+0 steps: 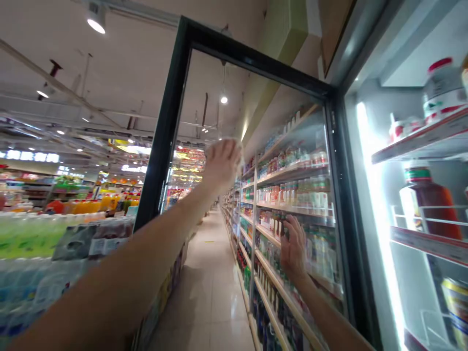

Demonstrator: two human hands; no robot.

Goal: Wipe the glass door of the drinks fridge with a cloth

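Note:
A glass cooler door [175, 97] with a dark frame stands swung open in front of me. My left hand [223, 161] is raised to the upper middle of the pane, fingers bent over a pale, whitish cloth [240, 155] pressed to the glass. Only the cloth's edges show around the hand, and motion blurs them. Lower and to the right, my right hand [292, 246] is up at the pane with its fingers stretched upward. It holds nothing that I can see, and its palm seems to face the glass.
At right is the lit cooler interior, with a dark red bottle [433, 204], a can [457, 302] and a red-capped jar [442, 92] on shelves. Long drink shelves [270, 234] line the tiled aisle [208, 278] beyond the glass. Stacked bottle packs [32, 239] stand at left.

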